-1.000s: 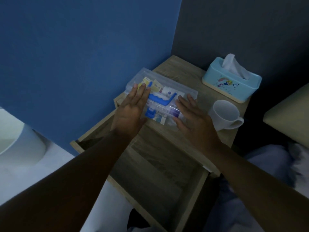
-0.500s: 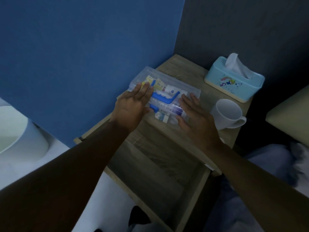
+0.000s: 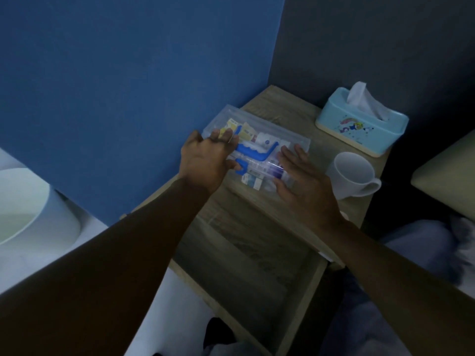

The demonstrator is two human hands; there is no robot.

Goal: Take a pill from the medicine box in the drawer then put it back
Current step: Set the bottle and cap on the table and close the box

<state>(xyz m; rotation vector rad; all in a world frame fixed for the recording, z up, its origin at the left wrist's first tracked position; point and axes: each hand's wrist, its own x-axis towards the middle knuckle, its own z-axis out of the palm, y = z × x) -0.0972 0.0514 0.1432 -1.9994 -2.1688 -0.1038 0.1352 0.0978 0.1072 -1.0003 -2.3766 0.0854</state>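
Observation:
A clear plastic medicine box [image 3: 267, 136] with a blue handle [image 3: 254, 152] and blue latch lies on the wooden nightstand top [image 3: 290, 109]. Small medicine packets show through its lid. My left hand [image 3: 205, 158] rests on the box's left end, fingers curled over the lid and thumb near the blue latch. Flat on the box's right front corner lies my right hand [image 3: 300, 181], fingers spread. The drawer [image 3: 246, 255] below stands pulled out and looks empty inside.
A white mug [image 3: 354, 176] stands just right of my right hand. A light blue tissue box [image 3: 359, 124] sits at the nightstand's back right. Blue wall to the left, dark wall behind. A white round bin [image 3: 33, 209] is at far left, bedding at right.
My left hand's fingers have curled and slid toward the box's left edge and latch. My right hand stays flat on the box. The view shifted slightly.

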